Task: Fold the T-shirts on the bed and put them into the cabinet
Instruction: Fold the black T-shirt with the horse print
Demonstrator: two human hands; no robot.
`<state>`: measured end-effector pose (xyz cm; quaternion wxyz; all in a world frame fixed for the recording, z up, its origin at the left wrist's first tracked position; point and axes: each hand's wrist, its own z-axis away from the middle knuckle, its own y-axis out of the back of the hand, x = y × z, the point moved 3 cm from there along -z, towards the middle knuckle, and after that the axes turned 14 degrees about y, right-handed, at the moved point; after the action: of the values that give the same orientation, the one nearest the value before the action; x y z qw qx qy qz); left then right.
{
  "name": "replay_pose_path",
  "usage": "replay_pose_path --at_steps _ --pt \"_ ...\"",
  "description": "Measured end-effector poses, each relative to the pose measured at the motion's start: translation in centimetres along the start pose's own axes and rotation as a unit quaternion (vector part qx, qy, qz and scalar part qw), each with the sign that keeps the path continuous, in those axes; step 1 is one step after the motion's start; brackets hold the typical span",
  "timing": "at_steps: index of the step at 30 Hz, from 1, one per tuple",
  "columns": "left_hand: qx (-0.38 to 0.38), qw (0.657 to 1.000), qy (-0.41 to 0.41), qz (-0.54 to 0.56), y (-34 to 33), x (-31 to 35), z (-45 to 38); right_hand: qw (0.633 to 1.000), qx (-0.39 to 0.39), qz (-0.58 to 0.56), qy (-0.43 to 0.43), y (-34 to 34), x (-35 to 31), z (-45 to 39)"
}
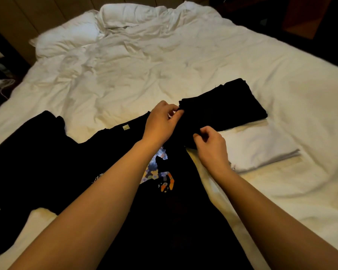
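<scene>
A black T-shirt with a colourful print [70,162] lies spread flat across the near part of the bed, its neck label towards the middle. My left hand [160,121] pinches the black cloth at the shirt's right shoulder. My right hand [211,145] pinches the black cloth of that same sleeve area, a little nearer to me. Just beyond both hands a folded black garment [226,106] rests on the bed. A folded white garment [258,147] lies right of my right hand.
The bed [164,71] has a rumpled white duvet, with two white pillows [70,34] at the far end. A dark bedside area with cables [0,82] lies left of the bed. Dark furniture [304,16] stands at the far right.
</scene>
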<state>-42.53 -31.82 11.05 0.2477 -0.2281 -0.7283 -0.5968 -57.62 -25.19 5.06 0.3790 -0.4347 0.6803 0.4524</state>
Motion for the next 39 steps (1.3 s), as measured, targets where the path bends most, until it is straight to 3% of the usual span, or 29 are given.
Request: replay_pose_path --at_steps 5,11,16,20,22,23,26,27,31,34,39 --pt "-0.057 0.998 0.027 0.003 0.6 3.0 -2.2 0.999 0.023 -0.026 0.012 2.0 -0.1 -2.0" --pt "-0.163 0.986 0.026 0.023 -0.1 3.6 -1.4 0.993 0.025 0.1 0.06 4.1 0.0 -6.5" --pt "-0.162 0.982 0.004 0.1 -1.2 2.0 1.3 1.0 -0.027 0.013 0.005 4.8 -1.1 -9.6" --pt "-0.208 0.976 -0.055 0.035 -2.0 1.8 3.1 0.991 -0.107 -0.073 0.016 4.3 -2.7 -9.8" --pt "-0.23 0.971 -0.035 0.065 -2.2 1.9 3.2 0.986 -0.118 -0.119 0.002 4.1 -2.9 -9.3" --pt "-0.206 0.973 -0.013 0.107 -2.1 1.8 2.9 0.983 -0.119 -0.138 -0.008 3.9 -2.9 -9.0" --pt "-0.048 0.972 0.074 0.218 -1.3 1.5 0.7 0.968 -0.131 -0.208 -0.05 3.9 -2.3 -8.3" --pt "-0.029 0.969 0.095 0.224 -1.1 1.7 -0.1 0.962 -0.138 -0.229 -0.06 4.0 -2.0 -8.2" --pt "-0.183 0.957 0.142 0.177 -2.3 3.4 -2.2 0.943 -0.163 -0.28 -0.076 4.5 -1.5 -7.8" --pt "-0.228 0.95 0.139 0.165 -3.1 4.2 -2.7 0.943 -0.13 -0.295 -0.083 4.9 -1.2 -8.1" --pt "-0.205 0.963 0.099 0.143 -4.7 4.5 -3.8 0.953 -0.014 -0.275 -0.124 4.6 -0.1 -7.5"
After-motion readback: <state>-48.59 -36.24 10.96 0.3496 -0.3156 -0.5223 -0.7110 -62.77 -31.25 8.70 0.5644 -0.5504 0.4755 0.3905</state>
